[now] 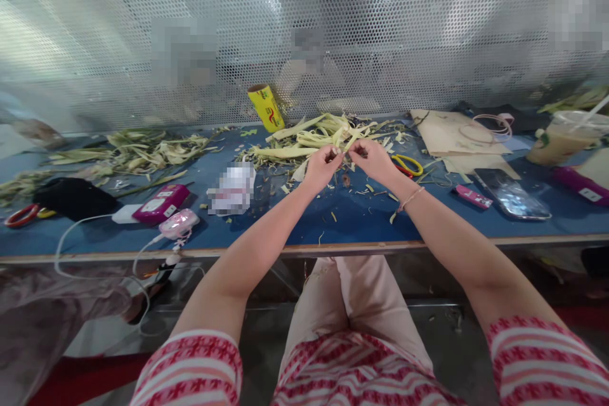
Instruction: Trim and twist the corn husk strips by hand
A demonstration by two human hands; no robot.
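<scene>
Over the heap of pale yellow-green plant strips (pixel 290 151), my two hands meet with their fingertips nearly touching. My left hand (pixel 324 165) is closed in a pinch, and so is my right hand (pixel 373 158). A thin plant strip (pixel 352 139) shows at the fingers of both hands; the exact grip is too small to see clearly. Beside my right hand lie scissors with yellow handles (pixel 410 165), partly covered by the wrist. Small plant scraps (pixel 346 180) are scattered on the blue table below the hands.
A yellow tube (pixel 266 108) leans by the perforated metal panel (pixel 342 25). To the left lie more dried leaves (pixel 143 152), a black pouch (pixel 76 198) and a purple power bank (pixel 162 203). Rightward are brown paper (pixel 457 133), a phone (pixel 511 193) and a drink cup (pixel 566 139).
</scene>
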